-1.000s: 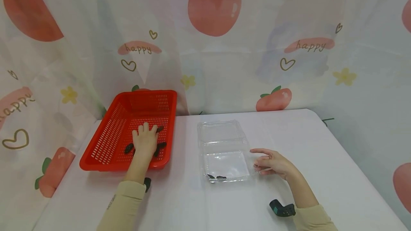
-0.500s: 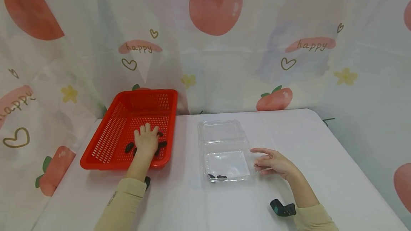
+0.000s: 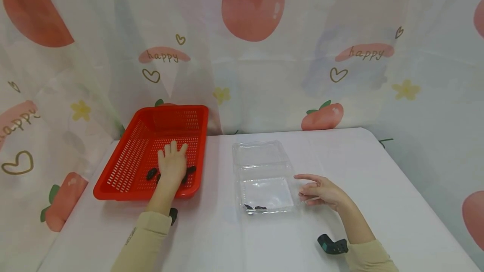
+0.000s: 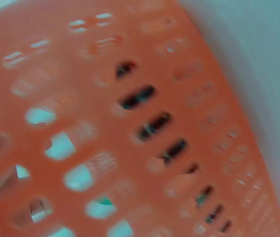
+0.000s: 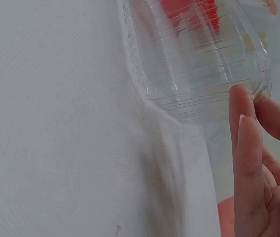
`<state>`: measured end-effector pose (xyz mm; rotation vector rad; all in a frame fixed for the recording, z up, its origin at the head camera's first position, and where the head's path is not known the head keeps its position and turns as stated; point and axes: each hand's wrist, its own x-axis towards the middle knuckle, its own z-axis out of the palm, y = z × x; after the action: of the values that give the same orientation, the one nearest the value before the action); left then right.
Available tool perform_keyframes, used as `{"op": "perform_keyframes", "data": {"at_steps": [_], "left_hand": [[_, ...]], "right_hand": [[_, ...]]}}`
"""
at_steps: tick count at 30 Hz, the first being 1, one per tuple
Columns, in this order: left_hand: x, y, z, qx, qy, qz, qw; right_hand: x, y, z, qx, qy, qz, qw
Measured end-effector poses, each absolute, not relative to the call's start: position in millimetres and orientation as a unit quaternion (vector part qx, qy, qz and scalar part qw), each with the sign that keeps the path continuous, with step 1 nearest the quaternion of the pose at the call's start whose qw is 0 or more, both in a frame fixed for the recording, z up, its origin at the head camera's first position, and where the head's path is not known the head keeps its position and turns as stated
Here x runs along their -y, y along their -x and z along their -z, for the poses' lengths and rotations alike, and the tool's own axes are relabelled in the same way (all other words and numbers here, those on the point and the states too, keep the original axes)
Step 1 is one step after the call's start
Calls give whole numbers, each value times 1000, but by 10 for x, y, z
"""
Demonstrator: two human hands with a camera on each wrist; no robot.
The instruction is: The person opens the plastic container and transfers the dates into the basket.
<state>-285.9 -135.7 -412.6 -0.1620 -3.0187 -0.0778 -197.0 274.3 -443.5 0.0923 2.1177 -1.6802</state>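
My left hand point(image 3: 173, 165) reaches palm down into the red plastic basket point(image 3: 99, 192), fingers spread over its slotted floor. Small dark oblong pieces lie around it: one piece point(image 3: 151, 173) to its left, another piece point(image 3: 191, 170) to its right. The hand's underside is hidden, so I cannot tell whether it holds a piece. My right hand point(image 3: 327, 192) is at the right edge of a clear hinged plastic box point(image 3: 264, 192), its lid folded back. In the right wrist view its fingertips point(image 5: 241, 94) touch the box's rim, fingers extended. Two dark pieces point(image 3: 255, 208) lie along the box's near side.
A white cloth point(image 3: 211, 238) covers the table, and a fruit-printed curtain point(image 3: 253, 74) hangs behind it. Black wrist devices show by the right cuff point(image 3: 332, 245) and the left cuff point(image 3: 173, 216). In the left wrist view the slotted basket wall point(image 4: 130, 163) fills most of the frame.
The dark piece that showed beside the left hand's upper fingers has slid nearer and is now hidden by the hand. The right hand and the clear box have stayed put.
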Motion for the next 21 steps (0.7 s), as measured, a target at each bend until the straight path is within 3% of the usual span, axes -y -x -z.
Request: {"op": "perform_keyframes", "data": {"at_steps": [16,21], "left_hand": [[816,2572,3916,958,153,-7,241],[633,2477,3991,943,237,-54,227]], "right_hand": [[-2741,1959,4430,-764,-28,607,216],[-2754,1963,4448,-759,-25,613,219]]}}
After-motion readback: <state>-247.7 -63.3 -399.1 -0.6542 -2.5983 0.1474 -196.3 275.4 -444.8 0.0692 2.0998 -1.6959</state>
